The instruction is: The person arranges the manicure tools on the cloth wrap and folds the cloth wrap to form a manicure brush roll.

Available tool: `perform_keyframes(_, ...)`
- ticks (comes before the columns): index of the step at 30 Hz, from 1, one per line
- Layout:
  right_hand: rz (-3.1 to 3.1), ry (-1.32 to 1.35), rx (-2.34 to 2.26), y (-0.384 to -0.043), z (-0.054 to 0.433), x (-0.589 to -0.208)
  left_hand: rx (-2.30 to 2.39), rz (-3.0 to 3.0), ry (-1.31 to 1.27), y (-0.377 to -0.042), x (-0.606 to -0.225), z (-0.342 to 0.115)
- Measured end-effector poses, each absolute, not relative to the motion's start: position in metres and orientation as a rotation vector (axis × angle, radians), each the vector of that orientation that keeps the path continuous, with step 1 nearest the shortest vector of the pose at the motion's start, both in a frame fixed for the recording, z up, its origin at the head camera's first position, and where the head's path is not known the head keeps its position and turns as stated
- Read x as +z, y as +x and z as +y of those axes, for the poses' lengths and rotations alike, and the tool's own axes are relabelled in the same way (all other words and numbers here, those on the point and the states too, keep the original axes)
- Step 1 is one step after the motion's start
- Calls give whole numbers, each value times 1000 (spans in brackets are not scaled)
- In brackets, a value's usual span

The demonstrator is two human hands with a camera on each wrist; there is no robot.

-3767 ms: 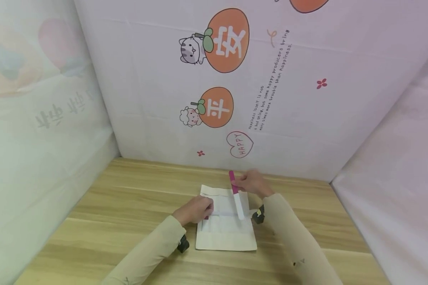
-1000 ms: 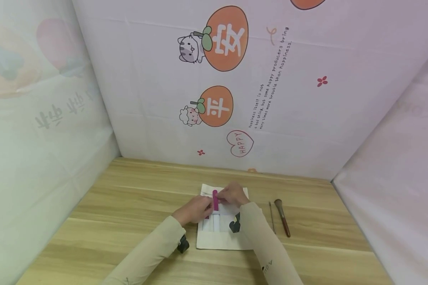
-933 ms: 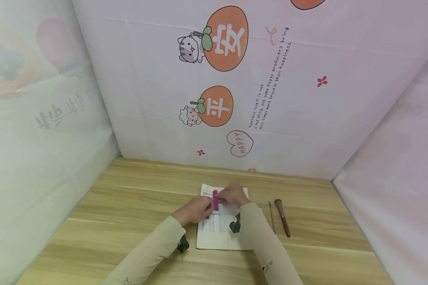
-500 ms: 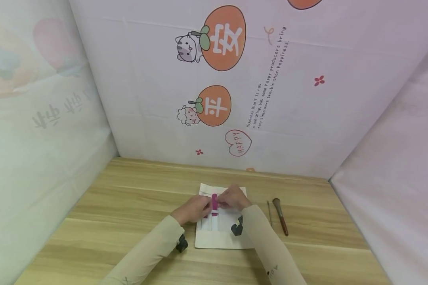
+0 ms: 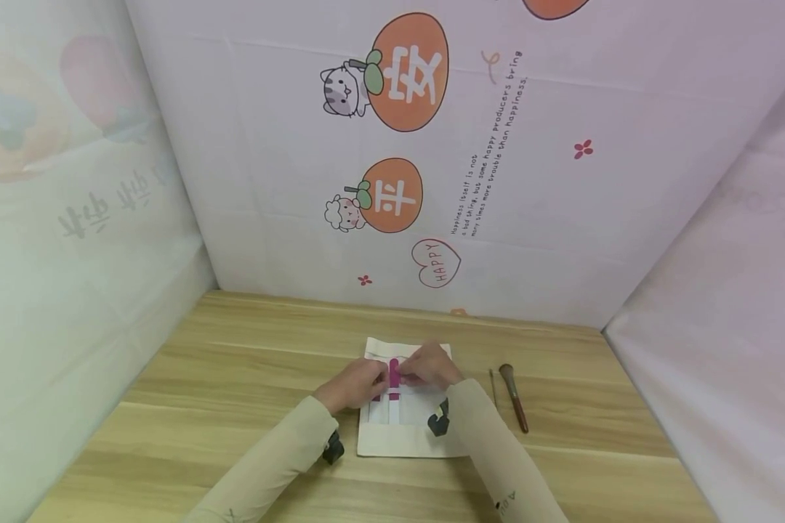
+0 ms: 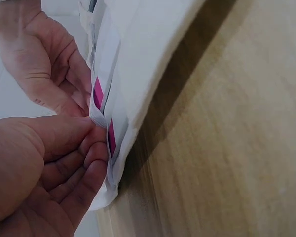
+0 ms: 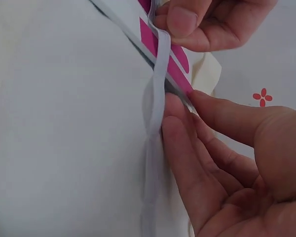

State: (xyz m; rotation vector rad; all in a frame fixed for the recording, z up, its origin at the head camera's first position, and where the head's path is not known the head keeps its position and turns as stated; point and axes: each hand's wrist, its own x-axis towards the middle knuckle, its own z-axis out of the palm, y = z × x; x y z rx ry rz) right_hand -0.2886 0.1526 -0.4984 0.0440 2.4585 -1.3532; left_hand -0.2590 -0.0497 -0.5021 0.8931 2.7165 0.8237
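A cream cloth pouch (image 5: 412, 443) lies unfolded on the table, with a narrow white elastic band (image 7: 160, 79) across its middle. A flat pink-and-white strip (image 5: 395, 374) sits under the band, its pink end towards the wall. My right hand (image 5: 428, 365) pinches the strip's edge between thumb and fingers. My left hand (image 5: 363, 381) pinches the elastic band beside the strip, raising it a little in the left wrist view. A second pink piece (image 6: 112, 138) is tucked under the band by my left fingers; most of it is hidden in the head view.
To the right of the pouch lie a makeup brush (image 5: 513, 398) with a brown handle and a thin metal rod (image 5: 493, 387). The wooden table (image 5: 235, 378) is bordered by a printed cloth wall (image 5: 288, 240) at the back and cloth walls at both sides.
My right hand has brought the strip leftwards from above the pouch's right part and slid it under the band towards me. The left hand has stayed at the band.
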Motion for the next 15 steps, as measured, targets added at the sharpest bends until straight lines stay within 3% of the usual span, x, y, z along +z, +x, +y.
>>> perform_keyframes(15,2626,-68,-1164,-281,230,-457,906,2652,889,-255,-496,-53)
